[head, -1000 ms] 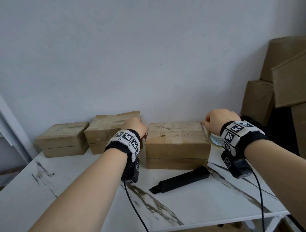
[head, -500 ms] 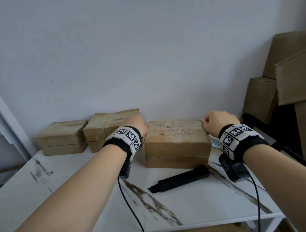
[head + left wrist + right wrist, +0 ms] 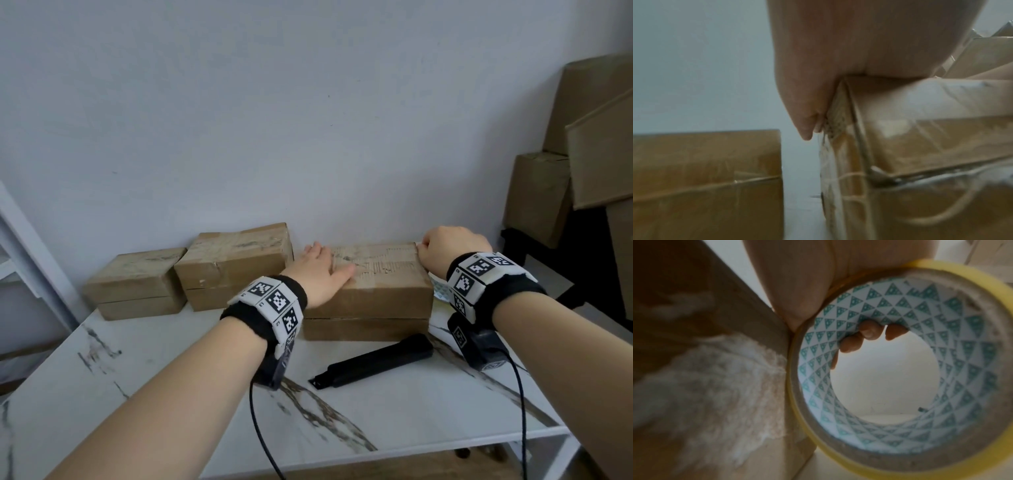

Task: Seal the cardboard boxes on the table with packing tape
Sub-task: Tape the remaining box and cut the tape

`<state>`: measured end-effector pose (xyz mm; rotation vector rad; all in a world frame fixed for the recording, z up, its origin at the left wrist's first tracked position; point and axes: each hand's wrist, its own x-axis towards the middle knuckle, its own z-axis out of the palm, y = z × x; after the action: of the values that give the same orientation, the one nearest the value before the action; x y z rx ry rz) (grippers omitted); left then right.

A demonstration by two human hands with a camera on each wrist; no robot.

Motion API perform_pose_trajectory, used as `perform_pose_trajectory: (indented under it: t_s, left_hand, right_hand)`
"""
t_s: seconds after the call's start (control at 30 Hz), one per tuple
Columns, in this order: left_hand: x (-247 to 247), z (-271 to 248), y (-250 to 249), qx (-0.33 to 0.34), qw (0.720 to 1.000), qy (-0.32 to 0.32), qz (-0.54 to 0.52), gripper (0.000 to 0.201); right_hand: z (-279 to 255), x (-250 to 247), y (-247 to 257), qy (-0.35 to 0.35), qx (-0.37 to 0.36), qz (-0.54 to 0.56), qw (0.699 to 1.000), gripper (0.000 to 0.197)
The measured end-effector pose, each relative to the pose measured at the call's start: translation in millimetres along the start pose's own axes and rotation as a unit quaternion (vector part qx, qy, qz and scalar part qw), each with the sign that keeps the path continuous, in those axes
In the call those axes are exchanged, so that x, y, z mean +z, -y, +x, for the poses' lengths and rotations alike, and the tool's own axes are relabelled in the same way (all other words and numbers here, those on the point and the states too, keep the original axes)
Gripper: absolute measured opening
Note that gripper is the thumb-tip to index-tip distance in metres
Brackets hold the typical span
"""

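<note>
A flat cardboard box with clear tape along its top stands in the middle of the table against the wall. My left hand lies flat on its top left part, fingers straight, the palm over the box's left edge. At the box's right end my right hand grips a roll of packing tape, yellow-edged with a blue-triangle core; fingertips curl through its hole. The roll touches the box's right side and only a sliver of it shows in the head view.
Two more taped cardboard boxes sit to the left by the wall. A black cutter lies in front of the middle box on the marble table. Bigger cartons are stacked off the table at the right.
My left hand has moved from the box's left end up onto its top and flattened there. The right hand stays at the right end with the roll.
</note>
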<state>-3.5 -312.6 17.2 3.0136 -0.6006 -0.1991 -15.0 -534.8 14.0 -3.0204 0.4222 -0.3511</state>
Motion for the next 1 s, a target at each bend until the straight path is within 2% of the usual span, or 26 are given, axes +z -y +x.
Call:
perform_pose_trajectory:
  t_s: [0.13,0.27,0.47,0.6,0.73,0.9,1.0]
  left_hand:
    - [2,0,-4,0.01,0.998,-0.023,0.061,0.077]
    - [6,3,-13,0.031,0.997,-0.035,0.062,0.079]
    - [9,6,-19,0.02,0.996,-0.047,0.069,0.079]
    - [9,6,-23,0.029,0.995,-0.065,0.073,0.072]
    - [10,1,-35,0.069,0.992,-0.081,0.073,0.062]
    - [7,4,-54,0.091,0.992,-0.054,0.063,0.071]
    - [10,4,-69,0.104,0.991,-0.051,0.061,0.089]
  right_hand:
    - [-1,0,1,0.007,0.005,0.002,1.0,0.024]
    - [-1,0,0,0.012,0.005,0.006,1.0,0.023]
    - [-1,-1,0,0.019,-0.002,0.008,1.0,0.024]
    - [-1,0,0,0.022,-0.002,0.009,1.0,0.025]
    - [-1,0,1,0.025,-0.006,0.011,1.0,0.025]
    - [-2,-2,3,0.028,-0.002,0.004,1.0,0.023]
    - [-4,-3,2,0.028,0.0,0.011,1.0,0.021]
